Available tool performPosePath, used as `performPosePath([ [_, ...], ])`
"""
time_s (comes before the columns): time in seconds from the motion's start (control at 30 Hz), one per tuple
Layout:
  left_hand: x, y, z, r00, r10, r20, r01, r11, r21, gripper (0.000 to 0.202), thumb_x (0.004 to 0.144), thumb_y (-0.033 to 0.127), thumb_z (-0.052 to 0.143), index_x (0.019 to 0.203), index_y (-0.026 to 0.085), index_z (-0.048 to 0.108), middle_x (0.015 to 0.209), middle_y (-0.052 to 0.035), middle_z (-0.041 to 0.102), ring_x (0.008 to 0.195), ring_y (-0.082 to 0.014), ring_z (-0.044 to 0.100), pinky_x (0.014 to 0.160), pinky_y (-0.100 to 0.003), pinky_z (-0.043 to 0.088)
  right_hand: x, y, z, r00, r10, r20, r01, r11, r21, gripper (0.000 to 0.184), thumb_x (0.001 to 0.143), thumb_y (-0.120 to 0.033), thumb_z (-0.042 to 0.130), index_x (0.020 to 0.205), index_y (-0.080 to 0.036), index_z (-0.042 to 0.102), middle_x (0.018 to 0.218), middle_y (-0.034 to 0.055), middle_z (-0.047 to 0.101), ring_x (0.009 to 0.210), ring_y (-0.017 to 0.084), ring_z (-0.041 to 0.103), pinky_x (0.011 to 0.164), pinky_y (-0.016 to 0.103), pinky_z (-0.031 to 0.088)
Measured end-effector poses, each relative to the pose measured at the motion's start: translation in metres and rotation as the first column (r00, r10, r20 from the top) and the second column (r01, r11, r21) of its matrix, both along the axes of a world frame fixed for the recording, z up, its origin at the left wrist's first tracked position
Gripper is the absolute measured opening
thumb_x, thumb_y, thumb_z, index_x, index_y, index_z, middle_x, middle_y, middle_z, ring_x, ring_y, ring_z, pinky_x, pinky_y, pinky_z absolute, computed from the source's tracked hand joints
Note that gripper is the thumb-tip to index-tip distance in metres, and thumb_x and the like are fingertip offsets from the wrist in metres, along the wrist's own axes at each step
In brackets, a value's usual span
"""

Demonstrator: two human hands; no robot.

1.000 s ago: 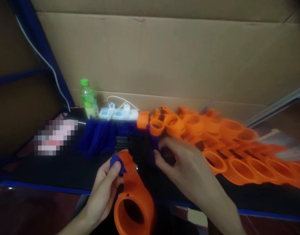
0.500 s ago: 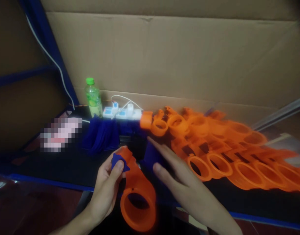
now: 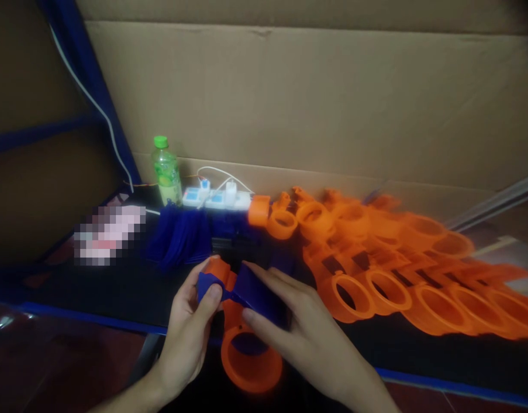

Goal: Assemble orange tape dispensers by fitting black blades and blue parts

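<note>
My left hand [image 3: 189, 330] grips an orange plastic part [image 3: 247, 358] with a wide ring at its near end, its thumb pressing a small blue piece [image 3: 209, 285] against the part's top. My right hand [image 3: 302, 332] holds a larger dark blue plastic piece [image 3: 257, 292] between thumb and fingers and sets it against the orange part, beside the small blue piece. Both hands hover over the front edge of the black table [image 3: 117, 292].
A long heap of orange ring parts [image 3: 397, 264] covers the right of the table. A pile of dark blue pieces [image 3: 180, 238] lies left of centre. A green-capped bottle [image 3: 166, 172] and a white power strip [image 3: 214, 199] stand before a cardboard wall [image 3: 290, 103].
My right hand picked a dark blue piece from the table and brought it left onto the orange part. The left hand tilted the orange part slightly.
</note>
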State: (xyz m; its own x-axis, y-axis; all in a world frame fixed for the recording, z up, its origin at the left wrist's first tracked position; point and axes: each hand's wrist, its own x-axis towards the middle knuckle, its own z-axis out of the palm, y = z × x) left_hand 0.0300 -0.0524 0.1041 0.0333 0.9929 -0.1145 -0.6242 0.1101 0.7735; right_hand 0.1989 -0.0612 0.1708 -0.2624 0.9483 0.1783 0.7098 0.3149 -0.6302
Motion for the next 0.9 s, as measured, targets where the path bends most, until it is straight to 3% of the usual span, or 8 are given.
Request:
performPosePath([
  [0.17, 0.001, 0.001, -0.001, 0.999, 0.020, -0.043, -0.021, 1.000, -0.010, 0.055, 0.077, 0.035, 0.080, 0.128, 0.023, 0.062, 0.127, -0.0113, 0.068, 0.114, -0.0295, 0.065, 0.098, -0.038, 0.050, -0.002, 0.002, -0.002, 1.000, 0.024, -0.011, -0.025, 0.998, -0.059, 0.053, 0.090, -0.043, 0.064, 0.139, -0.028, 0.055, 0.125, 0.0033, 0.066, 0.113, 0.020, 0.064, 0.097, 0.030, 0.051],
  [0.4, 0.000, -0.002, -0.002, 0.999, -0.032, -0.025, 0.032, 0.999, 0.008, 0.047, 0.084, 0.030, 0.073, 0.129, 0.023, 0.060, 0.126, -0.0099, 0.067, 0.114, -0.0271, 0.064, 0.096, -0.035, 0.051, -0.001, 0.002, -0.004, 1.000, 0.029, -0.004, -0.029, 0.995, -0.097, 0.047, 0.092, -0.045, 0.061, 0.137, -0.033, 0.055, 0.129, -0.0009, 0.064, 0.117, 0.018, 0.061, 0.098, 0.027, 0.049],
  [0.57, -0.004, -0.008, -0.004, 0.994, -0.069, -0.084, 0.074, 0.996, 0.052, 0.056, 0.079, 0.022, 0.077, 0.131, 0.026, 0.057, 0.120, -0.0080, 0.069, 0.108, -0.0263, 0.065, 0.091, -0.032, 0.052, 0.001, -0.006, -0.004, 1.000, 0.010, 0.024, -0.007, 0.994, -0.111, 0.057, 0.088, -0.048, 0.064, 0.142, -0.035, 0.049, 0.135, 0.0008, 0.059, 0.124, 0.022, 0.055, 0.104, 0.034, 0.045],
  [0.63, -0.007, -0.009, -0.003, 0.992, -0.084, -0.099, 0.093, 0.992, 0.082, 0.057, 0.079, 0.021, 0.078, 0.132, 0.027, 0.057, 0.121, -0.0083, 0.068, 0.108, -0.0271, 0.065, 0.091, -0.033, 0.053, 0.002, -0.008, -0.007, 1.000, 0.003, -0.025, -0.006, 0.994, -0.113, 0.057, 0.088, -0.050, 0.065, 0.141, -0.035, 0.050, 0.136, 0.0013, 0.057, 0.127, 0.023, 0.053, 0.105, 0.034, 0.045],
  [0.8, -0.007, -0.010, -0.002, 0.981, -0.081, -0.174, 0.106, 0.984, 0.142, 0.066, 0.073, 0.016, 0.082, 0.132, 0.028, 0.055, 0.122, -0.0055, 0.067, 0.104, -0.0238, 0.066, 0.089, -0.028, 0.054, 0.001, -0.002, -0.019, 0.954, -0.007, -0.299, -0.041, 0.987, -0.153, 0.028, 0.101, -0.040, 0.049, 0.123, -0.029, 0.063, 0.118, 0.0005, 0.064, 0.109, 0.014, 0.061, 0.097, 0.024, 0.045],
  [0.9, -0.006, -0.010, -0.002, 0.976, -0.075, -0.205, 0.112, 0.979, 0.172, 0.070, 0.069, 0.016, 0.084, 0.132, 0.028, 0.056, 0.120, -0.0051, 0.067, 0.105, -0.0245, 0.067, 0.089, -0.028, 0.054, -0.001, 0.002, -0.027, 0.904, -0.030, -0.427, -0.057, 0.981, -0.188, 0.023, 0.099, -0.037, 0.053, 0.115, -0.026, 0.065, 0.107, 0.0002, 0.065, 0.101, 0.013, 0.062, 0.091, 0.022, 0.045],
])
